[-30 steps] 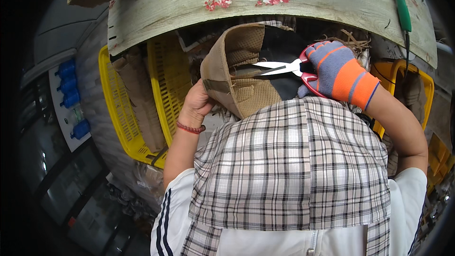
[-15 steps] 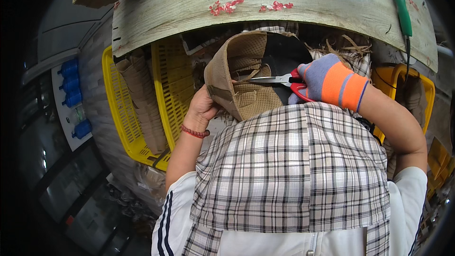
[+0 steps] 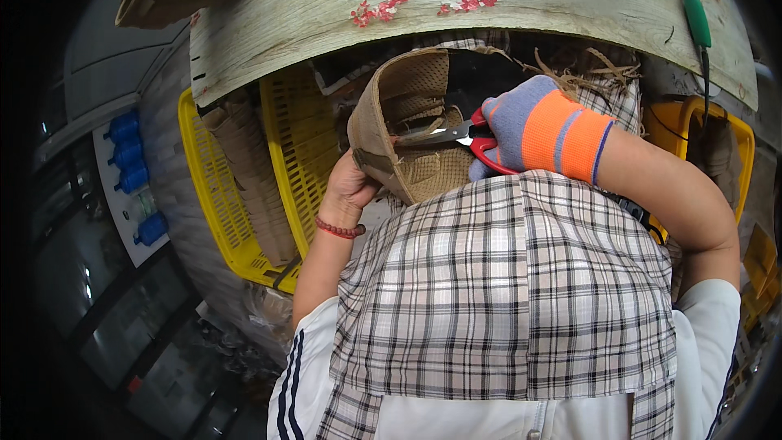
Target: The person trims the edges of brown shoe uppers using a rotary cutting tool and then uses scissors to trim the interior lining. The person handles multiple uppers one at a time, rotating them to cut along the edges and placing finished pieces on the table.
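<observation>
In the head view, the brown fabric piece (image 3: 376, 126), a curved band with a dimpled lining and a dark section, stood on edge just in front of the plaid apron (image 3: 456, 293), below the near edge of the counter (image 3: 301, 20). The bare left hand (image 3: 350, 183) gripped its left outer side, the fingers closed on the wall and partly hidden behind it, so their exact placement could not be told. The gloved right hand (image 3: 525, 130) had its fingers wrapped around the red handles of the scissors (image 3: 449, 135), whose blades reached inside the band with little gap visible between them.

The chief danger seemed to lie with the bare left hand: the blades pointed toward the wall it held, and a slip or a push through the fabric could have nicked a fingertip. The lining also sat close around the blades, so a stroke angled too deep might have cut it. Because only one hand steadied the soft band, it could have twisted under the blades and spoiled the line. The apron lay close below the scissors, and its cloth might have been caught if they dipped. The loose brown strips (image 3: 599, 75) beyond the right hand could have snagged on the glove.
</observation>
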Tool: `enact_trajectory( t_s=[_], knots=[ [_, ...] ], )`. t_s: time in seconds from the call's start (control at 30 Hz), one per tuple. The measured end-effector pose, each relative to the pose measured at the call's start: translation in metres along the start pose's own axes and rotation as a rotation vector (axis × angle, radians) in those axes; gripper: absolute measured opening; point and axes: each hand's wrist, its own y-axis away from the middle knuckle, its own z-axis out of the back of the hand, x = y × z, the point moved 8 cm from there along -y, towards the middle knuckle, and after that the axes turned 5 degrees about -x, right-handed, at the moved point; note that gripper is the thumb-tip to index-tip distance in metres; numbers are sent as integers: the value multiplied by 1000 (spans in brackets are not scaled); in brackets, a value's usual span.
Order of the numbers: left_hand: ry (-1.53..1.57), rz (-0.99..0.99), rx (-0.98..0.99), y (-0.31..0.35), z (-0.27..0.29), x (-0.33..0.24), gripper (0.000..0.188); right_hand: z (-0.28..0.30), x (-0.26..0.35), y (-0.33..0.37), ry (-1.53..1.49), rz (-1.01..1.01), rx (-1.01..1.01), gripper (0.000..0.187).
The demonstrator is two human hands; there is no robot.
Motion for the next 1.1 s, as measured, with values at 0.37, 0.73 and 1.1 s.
enact_trajectory(
  t_s=[0.37, 0.73, 1.1],
  knots=[
    [-88, -26, -51, -4, 7, 1, 23, 1, 6, -2, -19, 43, -22, 45],
    [-19, -244, -73, -3, -30, -34, 27, -7, -36, 8, -160, -23, 187, 56],
    [6, -425, 252, -18, -54, -47, 36, -17, -24, -26, -611, 92, 551, 89]
  ],
)
